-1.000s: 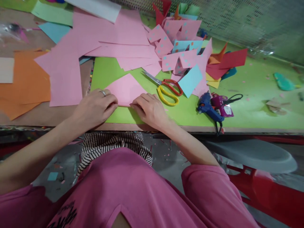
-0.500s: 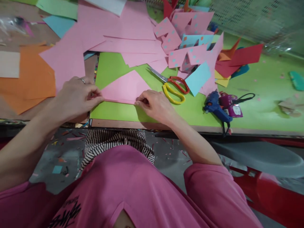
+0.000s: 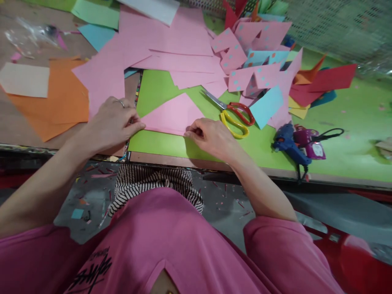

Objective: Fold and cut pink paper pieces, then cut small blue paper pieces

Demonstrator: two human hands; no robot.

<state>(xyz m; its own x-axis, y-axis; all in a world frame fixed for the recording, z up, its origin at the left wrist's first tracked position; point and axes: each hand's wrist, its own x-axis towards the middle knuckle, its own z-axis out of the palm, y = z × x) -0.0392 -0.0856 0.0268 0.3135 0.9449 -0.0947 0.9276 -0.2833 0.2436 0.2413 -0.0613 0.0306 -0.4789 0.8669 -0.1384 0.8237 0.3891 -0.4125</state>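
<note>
A pink sheet of paper (image 3: 176, 112) lies on the green tabletop in front of me, with a narrow fold along its near edge. My left hand (image 3: 118, 122) wears a ring and pinches the left end of that edge between thumb and fingers. At the other end, my right hand (image 3: 210, 136) is closed on the same edge, its fingertips curled at the fold. Just beyond the right hand lie scissors (image 3: 226, 109) with one red and one yellow handle, blades pointing away to the left.
Pink sheets (image 3: 165, 34) spread across the back. Folded dotted paper pieces (image 3: 255, 77) pile up behind the scissors. Orange paper (image 3: 65, 102) is at left. A blue glue gun (image 3: 289, 143) lies to the right near the table's front edge, beside a purple object (image 3: 310, 143).
The whole scene has shifted slightly to the right in view as the camera moved. Both hands keep their pinch on the pink paper's near edge.
</note>
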